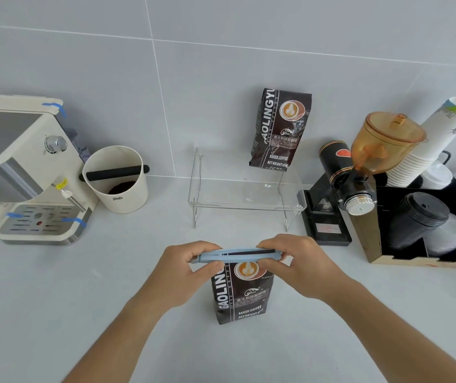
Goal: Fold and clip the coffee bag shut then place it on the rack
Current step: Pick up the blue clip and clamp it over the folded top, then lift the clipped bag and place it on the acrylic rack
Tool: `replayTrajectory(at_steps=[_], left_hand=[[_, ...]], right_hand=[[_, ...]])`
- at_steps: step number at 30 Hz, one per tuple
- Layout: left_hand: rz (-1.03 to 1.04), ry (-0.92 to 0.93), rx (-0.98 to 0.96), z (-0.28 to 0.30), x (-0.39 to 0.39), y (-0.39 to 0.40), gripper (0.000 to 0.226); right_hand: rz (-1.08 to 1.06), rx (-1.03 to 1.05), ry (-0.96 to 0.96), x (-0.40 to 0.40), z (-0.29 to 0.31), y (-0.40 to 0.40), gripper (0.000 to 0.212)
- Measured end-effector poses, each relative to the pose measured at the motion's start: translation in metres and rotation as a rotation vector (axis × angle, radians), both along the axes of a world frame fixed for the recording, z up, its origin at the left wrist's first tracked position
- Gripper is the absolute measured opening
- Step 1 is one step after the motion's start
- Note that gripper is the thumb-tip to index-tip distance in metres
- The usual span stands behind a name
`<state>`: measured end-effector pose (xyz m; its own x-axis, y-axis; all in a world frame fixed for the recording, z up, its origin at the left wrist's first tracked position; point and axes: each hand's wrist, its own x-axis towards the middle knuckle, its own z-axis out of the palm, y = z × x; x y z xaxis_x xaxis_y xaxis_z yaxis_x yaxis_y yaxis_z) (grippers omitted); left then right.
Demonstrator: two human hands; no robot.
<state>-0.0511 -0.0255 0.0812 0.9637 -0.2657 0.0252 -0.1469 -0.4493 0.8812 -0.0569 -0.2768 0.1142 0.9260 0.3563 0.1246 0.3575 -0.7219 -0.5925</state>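
Far left on the worktop (55, 299): cream espresso machine (25, 167) w/ blue tape strips; just right of it, a cream knock box (116, 179) w/ black bar across the rim. Center, near edge: coffee bag (242, 294) stands upright on the worktop, label toward the camera. A light-blue clip (236, 255) lies horizontally across the bag's top edge; its two arms sit close together w/ a narrow gap visible along the right portion. Left hand (185, 272) pinches the clip's left end, fingers (207, 248) closed on top and thumb below. Right hand (301, 264) pinches the clip's right end the same way, fingers closed on it. Behind the hands: clear rack (246, 189) on wire legs, near the wall. A second coffee bag (279, 131) stands on the rack's rear right, leaning against the tiled wall. Right of the rack: black grinder (337, 194) w/ amber hopper (384, 142). Far right: an open box (420, 230) holding black lids, w/ a stack of paper cups (426, 150) tilted behind it.
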Motion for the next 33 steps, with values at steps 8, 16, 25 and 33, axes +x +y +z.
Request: replayTrajectory(at_steps=[8,16,25,33], left_hand=[[0.021,0.012,-0.085,-0.002,-0.004,-0.001,0.018],[0.078,0.217,-0.34,-0.016,-0.002,-0.003,0.033],[0.028,0.444,-0.497,-0.054,-0.009,-0.005,0.059],[0.039,0.504,-0.549,-0.063,-0.008,-0.007,0.059]], right_hand=[[0.022,0.014,-0.021,0.003,-0.005,-0.001,0.017],[-0.067,0.226,0.207,0.011,-0.012,-0.004,0.018],[-0.045,0.515,0.618,0.016,-0.053,-0.013,0.063],[-0.096,0.492,0.787,0.016,-0.091,-0.014,0.07]])
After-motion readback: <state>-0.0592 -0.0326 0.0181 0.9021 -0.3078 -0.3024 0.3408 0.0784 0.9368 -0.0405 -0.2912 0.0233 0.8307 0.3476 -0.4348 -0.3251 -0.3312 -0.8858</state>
